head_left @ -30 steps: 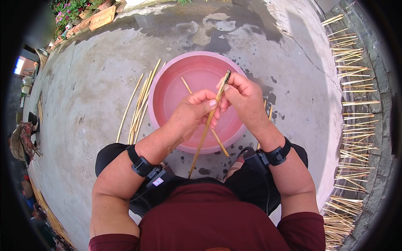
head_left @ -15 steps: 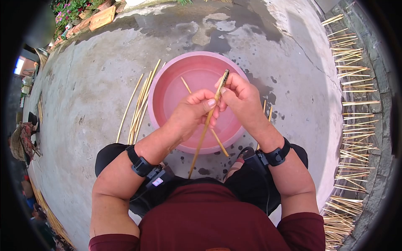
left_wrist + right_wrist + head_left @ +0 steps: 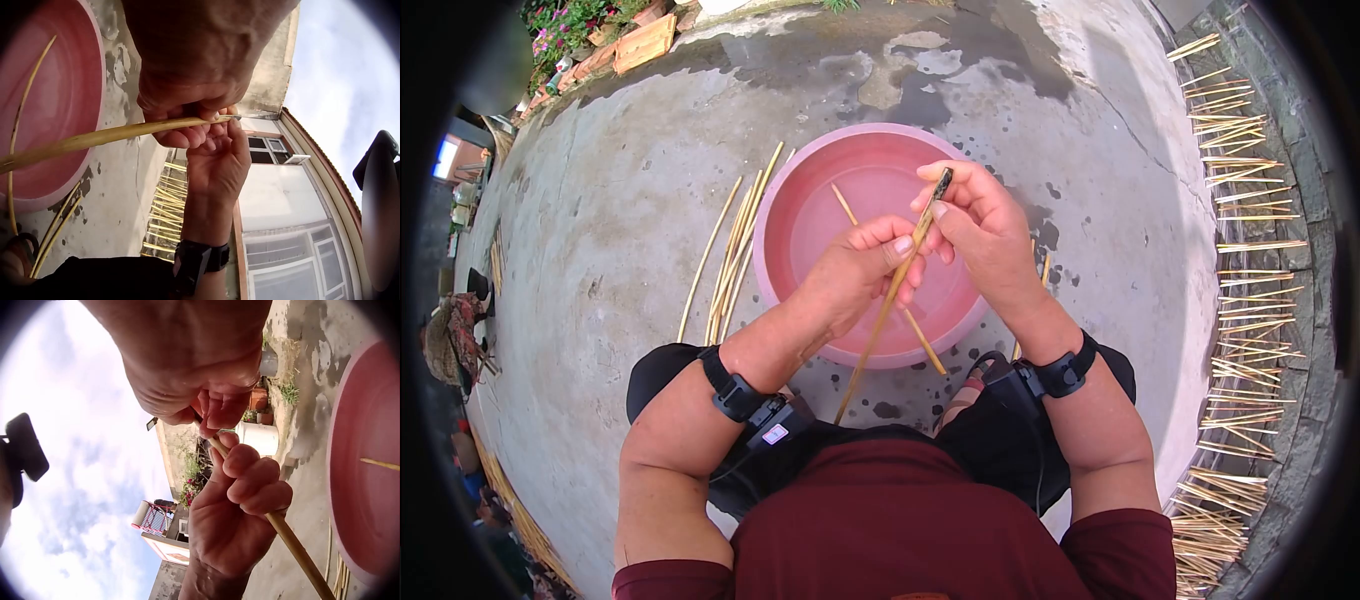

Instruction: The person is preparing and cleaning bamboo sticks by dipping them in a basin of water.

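A long yellow-brown stick (image 3: 878,325) slants up over a pink basin (image 3: 772,240), its upper tip dark. My left hand (image 3: 855,270) pinches it between thumb and curled fingers, a little below that tip. Just above, my right hand (image 3: 985,235) holds the dark-tipped end with thumb and fingers. In the right wrist view the stick (image 3: 300,556) passes through the curled fingers of the left hand (image 3: 231,512). A second stick (image 3: 927,343) leans across the basin, over its near rim.
Several loose sticks (image 3: 745,225) lie on the concrete left of the basin, and a few more (image 3: 1046,270) on its right. Rows of small stick bundles (image 3: 1245,210) line the far right edge. Potted flowers (image 3: 565,30) stand at the upper left. A sandalled foot (image 3: 968,395) is near the basin.
The held stick's lower end has swung slightly left. The right hand's fingers have spread a little around the dark tip, and its thumb remains on the stick.
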`<state>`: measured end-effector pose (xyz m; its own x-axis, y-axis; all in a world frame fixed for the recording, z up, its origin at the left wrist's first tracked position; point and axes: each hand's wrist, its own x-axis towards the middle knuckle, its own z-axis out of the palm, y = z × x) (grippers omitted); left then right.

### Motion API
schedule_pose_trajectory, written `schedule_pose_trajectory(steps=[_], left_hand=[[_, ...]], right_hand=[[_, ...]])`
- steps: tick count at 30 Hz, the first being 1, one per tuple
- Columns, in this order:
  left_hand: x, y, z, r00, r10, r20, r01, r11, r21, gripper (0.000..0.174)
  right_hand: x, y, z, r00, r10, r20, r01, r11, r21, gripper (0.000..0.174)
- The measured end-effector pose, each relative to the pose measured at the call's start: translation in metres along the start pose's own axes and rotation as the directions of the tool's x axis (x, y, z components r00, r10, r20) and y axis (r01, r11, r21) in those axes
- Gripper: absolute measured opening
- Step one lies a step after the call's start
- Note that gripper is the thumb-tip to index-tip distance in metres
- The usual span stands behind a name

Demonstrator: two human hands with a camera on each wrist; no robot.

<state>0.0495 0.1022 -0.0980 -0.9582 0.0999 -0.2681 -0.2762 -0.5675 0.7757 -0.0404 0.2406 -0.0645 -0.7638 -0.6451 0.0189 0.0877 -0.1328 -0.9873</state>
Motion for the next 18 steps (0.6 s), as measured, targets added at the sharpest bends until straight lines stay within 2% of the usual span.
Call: schedule_pose_trajectory(steps=[3,10,18], left_hand=[[0.000,-0.002,0.000,1.000,0.030,0.006,-0.030,0.999,-0.023,0.016],[0.002,-0.012,-0.003,0.992,0.119,0.032,-0.119,0.993,0.014,0.014],[0.002,-0.009,0.007,0.998,0.052,0.020,-0.052,0.999,0.007,0.011]], right_hand=[[0.003,0.003,-0.005,0.998,0.010,0.066,-0.010,1.000,-0.010,0.017],[0.002,0.003,-0.004,0.999,0.030,0.037,-0.030,0.999,0.013,0.015],[0.002,0.001,-0.005,0.998,0.055,-0.005,-0.055,0.998,-0.017,0.015]])
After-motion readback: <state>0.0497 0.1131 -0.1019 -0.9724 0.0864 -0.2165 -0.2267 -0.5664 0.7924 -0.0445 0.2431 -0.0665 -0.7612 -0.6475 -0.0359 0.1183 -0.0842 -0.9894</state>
